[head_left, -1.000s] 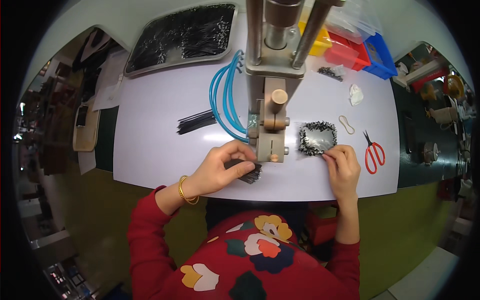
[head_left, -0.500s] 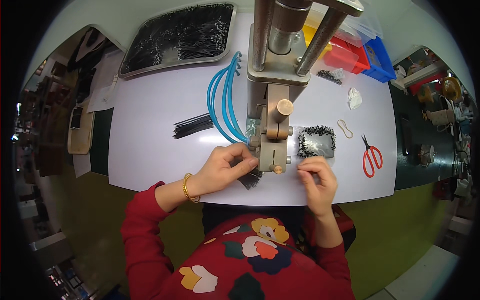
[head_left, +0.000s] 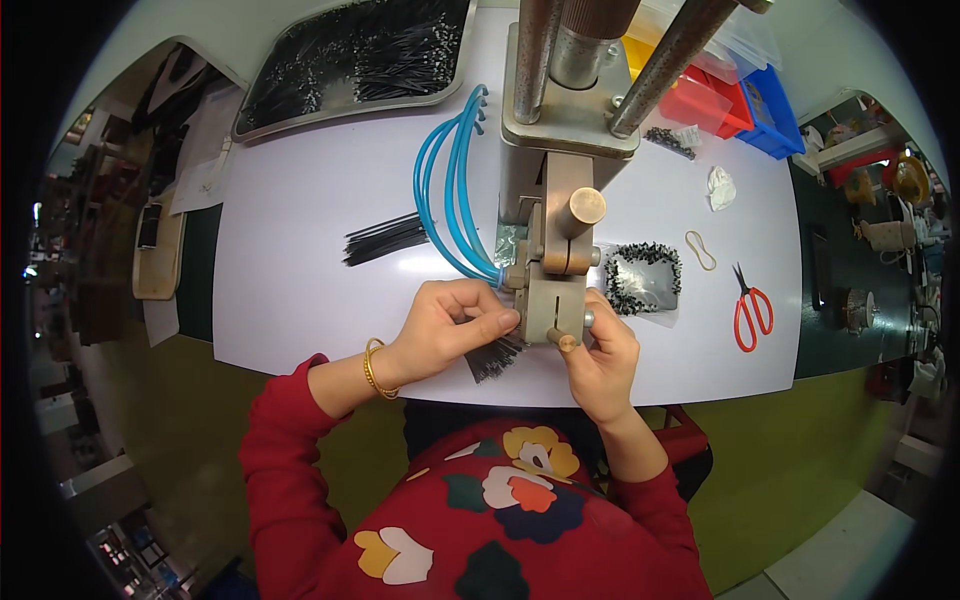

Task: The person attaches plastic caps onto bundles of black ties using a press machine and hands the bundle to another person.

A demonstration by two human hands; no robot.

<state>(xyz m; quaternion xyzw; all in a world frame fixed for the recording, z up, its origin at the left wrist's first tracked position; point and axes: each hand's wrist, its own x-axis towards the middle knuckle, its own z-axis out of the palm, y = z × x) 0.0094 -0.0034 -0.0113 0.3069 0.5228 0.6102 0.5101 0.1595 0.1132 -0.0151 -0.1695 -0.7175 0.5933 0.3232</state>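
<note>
A metal bench press (head_left: 556, 305) stands at the middle of the table. At the left side of its lower head, my left hand (head_left: 440, 325) has thumb and forefinger pinched together; whatever is between them is too small to make out. A fanned bunch of thin black wires (head_left: 492, 360) lies under that hand. My right hand (head_left: 605, 370) is bent closed against the right side of the head, its fingertips partly hidden by the metal. Beyond it lies a clear bag (head_left: 645, 280) with small black pieces around its edges.
Blue tubes (head_left: 460, 200) loop left of the press beside another bundle of black wires (head_left: 385, 238). A metal tray (head_left: 350, 118) of wires sits far left. Red-handled scissors (head_left: 750, 318), a rubber band (head_left: 700, 250), crumpled white tissue (head_left: 720, 188) and a blue bin (head_left: 775, 125) are at right.
My right hand has moved left from beside the clear bag to the press head. My left hand stays pinched at the head's left side. The view has shifted slightly.
</note>
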